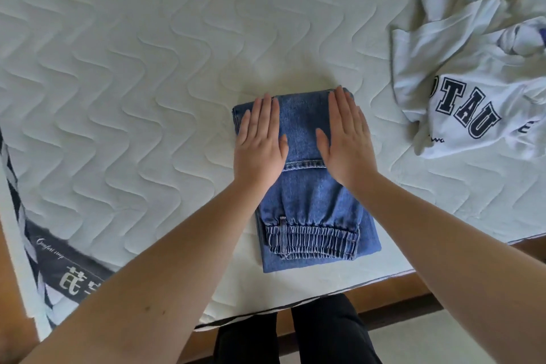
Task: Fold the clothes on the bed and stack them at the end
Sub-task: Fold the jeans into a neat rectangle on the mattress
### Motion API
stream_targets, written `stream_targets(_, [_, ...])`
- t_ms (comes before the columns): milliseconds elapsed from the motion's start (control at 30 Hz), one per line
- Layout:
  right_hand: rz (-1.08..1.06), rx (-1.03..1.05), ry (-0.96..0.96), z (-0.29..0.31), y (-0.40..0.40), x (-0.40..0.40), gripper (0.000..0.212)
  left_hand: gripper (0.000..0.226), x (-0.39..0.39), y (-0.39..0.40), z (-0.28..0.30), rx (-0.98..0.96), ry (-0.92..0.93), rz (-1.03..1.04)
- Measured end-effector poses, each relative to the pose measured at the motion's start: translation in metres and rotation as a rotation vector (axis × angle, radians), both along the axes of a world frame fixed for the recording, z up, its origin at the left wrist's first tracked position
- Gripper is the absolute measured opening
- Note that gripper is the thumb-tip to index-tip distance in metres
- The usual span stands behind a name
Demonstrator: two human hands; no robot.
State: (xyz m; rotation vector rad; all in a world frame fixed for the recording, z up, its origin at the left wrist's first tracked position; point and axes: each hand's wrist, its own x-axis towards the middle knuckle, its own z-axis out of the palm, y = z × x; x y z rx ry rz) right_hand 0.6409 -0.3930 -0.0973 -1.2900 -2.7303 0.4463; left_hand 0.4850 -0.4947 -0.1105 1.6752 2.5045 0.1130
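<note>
Both hands [304, 142] lie flat on folded jeans [307, 204] near the mattress edge [295, 301].

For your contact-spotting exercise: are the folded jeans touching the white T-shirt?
Apart. The head view shows bare quilted mattress between the folded jeans and the crumpled white T-shirt to their right.

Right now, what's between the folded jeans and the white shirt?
Head view: only bare quilted mattress lies between the folded jeans and the crumpled white shirt.
</note>
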Motion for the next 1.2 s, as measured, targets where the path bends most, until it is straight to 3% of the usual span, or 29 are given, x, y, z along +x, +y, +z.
stream_targets(167, [0.035,0.007,-0.175,-0.037,0.020,-0.003,0.073,0.063,-0.001,-0.020,-0.037,-0.040,0.012,-0.040])
stream_targets(333, [0.042,0.003,-0.193,-0.060,0.024,-0.005,0.075,0.064,-0.004,-0.020,-0.053,0.012,-0.008,-0.050])
stream_targets(567, [0.049,-0.038,-0.238,-0.059,0.027,-0.006,0.075,0.066,-0.007,-0.013,-0.053,-0.075,-0.036,-0.074])
stream_targets(700, [0.023,-0.005,-0.294,-0.038,0.019,-0.009,0.073,0.064,0.009,-0.017,-0.032,-0.116,-0.074,0.012])
stream_targets(867, [0.097,-0.075,-0.280,-0.022,-0.054,0.037,0.063,0.065,0.077,-0.074,-0.013,-0.136,-0.235,0.040])
stream_targets(1000, [0.101,-0.156,-0.313,-0.006,-0.114,0.085,0.059,0.063,0.123,-0.136,0.000,-0.185,-0.220,-0.005])
stream_targets(1200, [0.242,-0.331,-0.452,0.031,-0.170,0.133,0.060,0.067,0.129,-0.181,0.036,-0.377,-0.307,-0.161])
